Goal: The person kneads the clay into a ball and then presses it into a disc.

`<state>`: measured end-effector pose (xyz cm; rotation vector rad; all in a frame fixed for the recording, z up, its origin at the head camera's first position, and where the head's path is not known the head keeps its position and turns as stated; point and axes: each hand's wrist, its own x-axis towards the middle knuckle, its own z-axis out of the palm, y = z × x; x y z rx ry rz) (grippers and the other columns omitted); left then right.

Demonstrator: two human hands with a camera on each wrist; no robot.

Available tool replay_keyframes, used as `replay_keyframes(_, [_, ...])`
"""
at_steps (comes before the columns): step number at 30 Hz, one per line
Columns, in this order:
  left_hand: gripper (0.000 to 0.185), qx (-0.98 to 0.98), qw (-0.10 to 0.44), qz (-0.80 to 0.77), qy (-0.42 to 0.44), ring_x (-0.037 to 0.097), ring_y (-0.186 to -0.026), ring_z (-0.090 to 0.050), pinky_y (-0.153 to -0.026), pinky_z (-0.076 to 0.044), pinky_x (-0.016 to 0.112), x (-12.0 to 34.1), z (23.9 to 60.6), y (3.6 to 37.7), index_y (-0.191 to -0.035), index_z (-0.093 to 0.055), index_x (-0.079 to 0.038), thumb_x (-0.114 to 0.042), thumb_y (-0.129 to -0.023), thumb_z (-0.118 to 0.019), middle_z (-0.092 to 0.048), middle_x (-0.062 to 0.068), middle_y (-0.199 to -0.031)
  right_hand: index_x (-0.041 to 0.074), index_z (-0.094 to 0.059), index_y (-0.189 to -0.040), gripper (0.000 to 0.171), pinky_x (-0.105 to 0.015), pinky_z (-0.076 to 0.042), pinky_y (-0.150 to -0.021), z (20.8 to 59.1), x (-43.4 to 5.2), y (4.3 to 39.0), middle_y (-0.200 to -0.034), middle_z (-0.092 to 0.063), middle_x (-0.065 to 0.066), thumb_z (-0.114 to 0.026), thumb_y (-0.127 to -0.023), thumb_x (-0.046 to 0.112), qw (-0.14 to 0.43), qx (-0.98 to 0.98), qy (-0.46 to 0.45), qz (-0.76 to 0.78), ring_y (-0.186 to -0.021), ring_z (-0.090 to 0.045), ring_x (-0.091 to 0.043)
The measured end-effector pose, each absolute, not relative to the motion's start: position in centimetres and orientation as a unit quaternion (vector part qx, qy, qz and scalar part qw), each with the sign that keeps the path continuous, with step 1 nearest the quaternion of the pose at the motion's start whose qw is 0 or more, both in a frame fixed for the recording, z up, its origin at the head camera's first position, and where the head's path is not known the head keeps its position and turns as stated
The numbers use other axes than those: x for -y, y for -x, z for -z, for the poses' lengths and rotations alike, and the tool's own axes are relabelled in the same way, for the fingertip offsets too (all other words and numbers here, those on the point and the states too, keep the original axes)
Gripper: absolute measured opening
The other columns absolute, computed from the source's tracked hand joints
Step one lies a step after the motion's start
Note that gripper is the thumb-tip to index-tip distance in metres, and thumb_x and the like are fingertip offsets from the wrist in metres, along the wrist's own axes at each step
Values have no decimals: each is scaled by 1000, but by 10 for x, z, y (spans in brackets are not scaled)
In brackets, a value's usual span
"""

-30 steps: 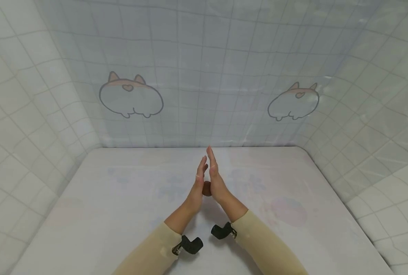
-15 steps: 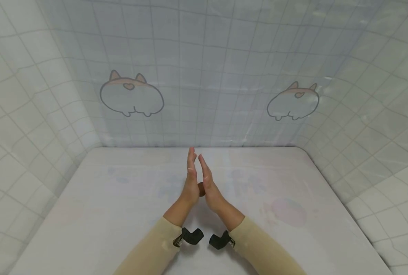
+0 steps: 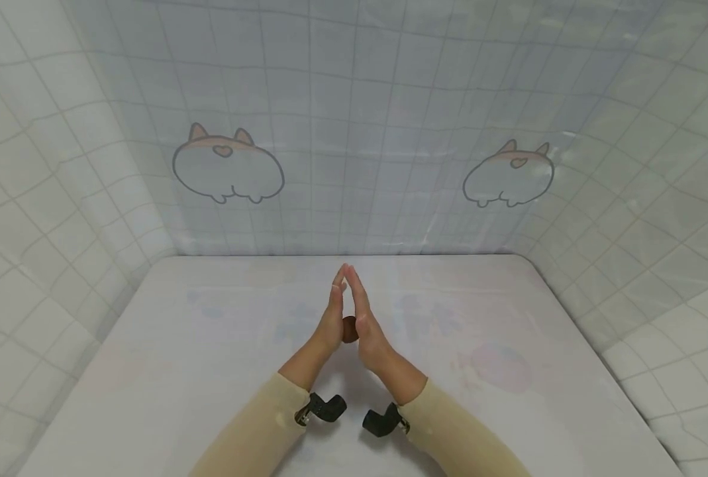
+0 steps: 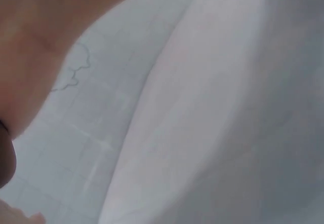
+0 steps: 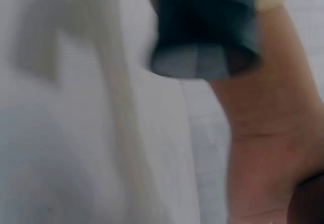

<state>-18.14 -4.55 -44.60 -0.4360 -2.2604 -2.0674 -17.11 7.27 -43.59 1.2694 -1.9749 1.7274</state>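
Thing: a small, round, reddish-brown ball (image 3: 349, 329), smooth-looking, perhaps wood or clay; the material cannot be told for certain.
Where it is: caught between the heels of the two palms, held above the pale, faintly printed white surface (image 3: 210, 371), not resting on it. Only a sliver of it shows in the head view; a dark edge of it shows at the frame border in each wrist view (image 4: 5, 158).
Left hand (image 3: 332, 318): flat, fingers straight and pointing away from the person, palm pressed against the ball.
Right hand (image 3: 362, 318): likewise flat with straight fingers, palm against the other side of the ball; the fingertips (image 3: 344, 268) of both hands meet in a peak above it.
Weight: judged light, since flat palms alone carry it.
Stiffness: it seems firm; it keeps the palms apart at the base without visibly squashing.
Slip: a round, smooth body between flat palms is likely to roll or squirt out if pressure eases or goes uneven.
Where to take hold: across its widest part, with opposed pressure from both sides.
Around: a checked white curtain wall (image 3: 354, 132) with cartoon dog prints; black wrist mounts (image 3: 326, 407) on beige sleeves (image 3: 252, 437).
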Motion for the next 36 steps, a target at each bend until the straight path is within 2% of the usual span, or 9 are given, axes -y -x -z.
replay_keyframes(1, [87, 731, 9, 667, 144, 37, -150, -15, -111, -9, 72, 44, 447, 180, -163, -3, -28, -79, -93, -3, -17, 12, -165, 3, 4, -160, 94, -63, -3, -116, 434, -74, 172, -166, -2, -17, -6, -97, 74, 121, 674, -428, -589, -153, 1, -29])
replay_keyframes(3, [84, 725, -14, 671, 155, 38, -150, -15, -112, -10, 71, 42, 449, 177, -162, -2, -28, -77, -94, -2, -33, 26, -155, 5, 4, -160, 94, -63, -5, -117, 432, -75, 175, -167, -3, -16, -7, -97, 74, 130, 679, -412, -594, -153, 0, -28])
replay_keyframes(7, [83, 714, -30, 675, 185, 42, -149, -16, -113, -11, 69, 37, 451, 172, -163, -1, -25, -74, -96, -1, -32, 29, -154, 10, 2, -161, 92, -63, -6, -116, 427, -78, 180, -167, -5, -13, -10, -97, 75, 138, 685, -372, -611, -153, -3, -27])
replay_keyframes(10, [82, 710, -24, 670, 213, 41, -150, -12, -113, -8, 70, 35, 451, 169, -163, -1, -22, -71, -97, -1, 1, 7, -168, 12, 1, -162, 92, -65, -6, -115, 427, -79, 185, -167, -7, -11, -11, -97, 76, 144, 697, -343, -613, -153, -4, -27])
replay_keyframes(13, [83, 701, -19, 673, 233, 39, -151, -13, -114, -5, 69, 35, 450, 167, -163, -2, -20, -72, -97, -2, 2, 3, -168, 14, 0, -162, 92, -66, -7, -115, 428, -80, 191, -168, -7, -6, -11, -96, 77, 146, 714, -315, -608, -153, -5, -25])
replay_keyframes(18, [89, 671, -13, 695, 257, 36, -152, -9, -114, -2, 69, 35, 448, 165, -162, -1, -19, -77, -95, -6, 3, 9, -167, 17, -2, -162, 92, -65, -8, -115, 431, -81, 200, -167, -5, 1, -14, -95, 79, 128, 730, -280, -610, -153, -4, -20])
replay_keyframes(23, [94, 659, 23, 701, 271, 38, -151, -5, -114, -1, 67, 37, 445, 166, -162, 1, -15, -79, -93, -6, 4, 11, -167, 17, -1, -162, 96, -66, -9, -115, 441, -80, 207, -168, -1, -2, -15, -92, 81, 90, 737, -268, -613, -152, -3, -24])
replay_keyframes(29, [91, 656, 55, 705, 264, 35, -152, -5, -113, -1, 70, 41, 438, 168, -162, 0, -20, -79, -94, -7, 0, 4, -167, 14, 1, -162, 102, -66, -5, -115, 453, -74, 209, -168, 3, -8, -13, -89, 84, 53, 721, -276, -633, -153, -1, -30])
replay_keyframes(36, [94, 661, 84, 700, 257, 31, -152, -4, -111, -1, 72, 43, 431, 174, -162, 1, -23, -83, -91, -10, -6, 7, -166, 21, 3, -162, 91, -67, -7, -114, 456, -70, 200, -168, 1, -3, -14, -94, 80, 16, 708, -283, -647, -153, -3, -28])
